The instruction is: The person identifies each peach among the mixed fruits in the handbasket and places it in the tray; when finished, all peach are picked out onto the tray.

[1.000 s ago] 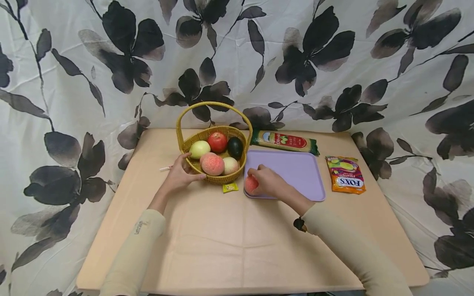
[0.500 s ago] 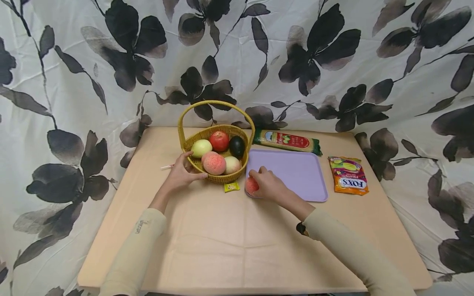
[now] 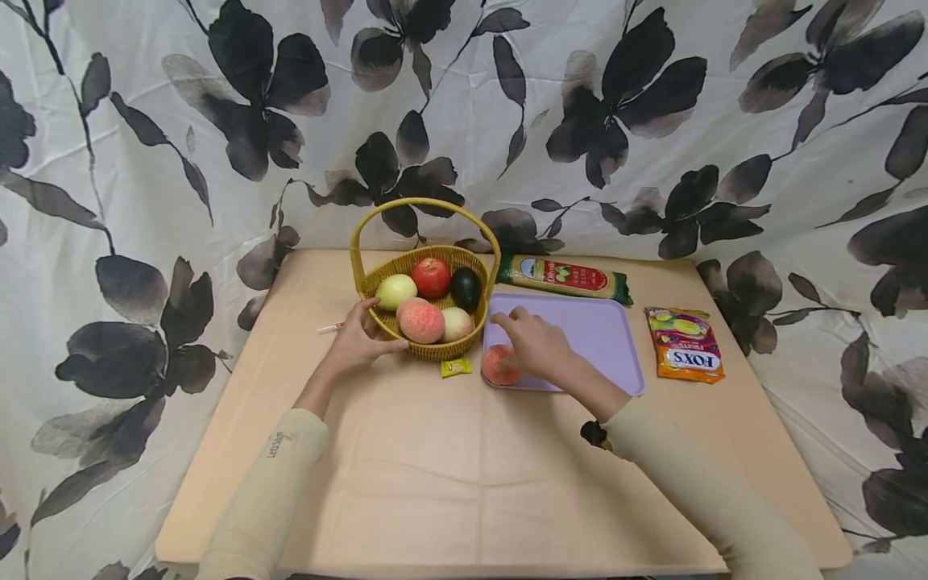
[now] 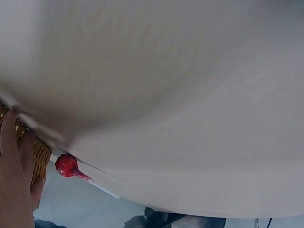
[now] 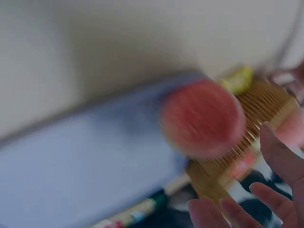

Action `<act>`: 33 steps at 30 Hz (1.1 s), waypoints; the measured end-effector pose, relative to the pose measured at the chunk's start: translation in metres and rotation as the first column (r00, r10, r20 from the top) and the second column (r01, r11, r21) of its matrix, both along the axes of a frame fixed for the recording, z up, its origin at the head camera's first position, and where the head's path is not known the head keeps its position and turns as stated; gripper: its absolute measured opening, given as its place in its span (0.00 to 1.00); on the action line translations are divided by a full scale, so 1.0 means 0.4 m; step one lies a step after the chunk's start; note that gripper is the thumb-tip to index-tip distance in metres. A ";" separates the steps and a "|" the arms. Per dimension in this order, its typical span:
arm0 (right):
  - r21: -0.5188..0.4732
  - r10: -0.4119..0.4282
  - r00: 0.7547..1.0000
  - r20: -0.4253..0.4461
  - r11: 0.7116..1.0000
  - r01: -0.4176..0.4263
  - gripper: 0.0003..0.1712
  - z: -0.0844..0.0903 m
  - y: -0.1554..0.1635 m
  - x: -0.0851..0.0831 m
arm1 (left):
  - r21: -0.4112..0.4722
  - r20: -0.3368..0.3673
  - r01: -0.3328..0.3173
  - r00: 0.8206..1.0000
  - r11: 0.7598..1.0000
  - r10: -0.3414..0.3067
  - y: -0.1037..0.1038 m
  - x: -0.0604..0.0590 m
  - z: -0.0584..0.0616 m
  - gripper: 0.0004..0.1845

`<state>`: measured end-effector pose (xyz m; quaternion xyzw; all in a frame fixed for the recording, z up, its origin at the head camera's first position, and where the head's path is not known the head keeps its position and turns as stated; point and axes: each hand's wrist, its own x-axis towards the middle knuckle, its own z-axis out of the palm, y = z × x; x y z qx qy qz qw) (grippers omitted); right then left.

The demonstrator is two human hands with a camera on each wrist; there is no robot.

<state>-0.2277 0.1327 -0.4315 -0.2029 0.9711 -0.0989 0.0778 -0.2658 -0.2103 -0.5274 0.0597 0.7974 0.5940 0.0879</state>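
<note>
A yellow woven basket [image 3: 442,352] with a tall handle stands at the back of the table. My left hand [image 3: 357,338] holds its left side, fingers against the weave and thumb toward the front. Inside are two peaches, one pink [image 3: 421,321] and one pale [image 3: 456,324], a yellow-green round fruit [image 3: 396,292], a red tomato-like fruit [image 3: 431,277] and a dark avocado-like fruit [image 3: 466,288]. Another peach [image 3: 499,366] rests on the front left corner of the purple tray [image 3: 602,338]. Just above and right of it is my right hand [image 3: 540,348], fingers spread and apart from the peach in the right wrist view.
A small yellow-wrapped candy [image 3: 455,367] lies before the basket. A red lollipop [image 4: 67,166] lies left of it. Behind the tray is a long green-ended noodle packet [image 3: 565,275]. An orange and purple FOX'S candy bag [image 3: 685,345] lies to the right. A floral cloth [image 3: 507,105] hangs behind.
My right hand has let go of the peach on the tray, its fingers lifting up and rightward. The left hand stays at the basket.
</note>
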 end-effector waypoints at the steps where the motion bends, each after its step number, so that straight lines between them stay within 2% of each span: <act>1: -0.018 -0.004 1.000 0.004 1.000 0.004 0.43 0.020 -0.003 -0.009 | 0.006 0.000 0.000 1.000 1.000 0.000 0.000 0.000 0.000 0.64; 6: -0.120 0.022 1.000 0.018 0.993 -0.020 0.47 0.099 -0.044 -0.058 | 0.015 -0.005 0.000 1.000 1.000 0.000 -0.001 0.002 0.000 0.64; 9: -0.166 0.071 0.997 0.023 0.984 -0.066 0.47 0.117 -0.092 -0.079 | 0.002 -0.012 -0.003 1.000 1.000 0.003 -0.004 0.003 -0.001 0.63; 12: -0.203 0.131 0.990 0.051 0.972 -0.118 0.46 0.106 -0.151 -0.087 | -0.019 -0.012 -0.007 1.000 1.000 0.007 -0.007 0.005 -0.002 0.63; 17: -0.239 0.215 0.974 0.067 0.952 -0.193 0.44 0.057 -0.239 -0.087 | -0.012 -0.011 0.004 1.000 1.000 -0.004 0.000 0.006 0.002 0.62; 24: -0.199 0.155 0.988 -0.003 0.968 -0.152 0.39 0.009 -0.286 -0.092 | 0.038 0.013 0.019 1.000 0.999 -0.020 0.010 0.002 -0.002 0.63; 33: -0.187 0.159 0.985 -0.061 0.968 -0.167 0.37 -0.006 -0.299 -0.096 | 0.043 -0.001 0.006 1.000 0.999 -0.006 0.004 0.007 0.001 0.61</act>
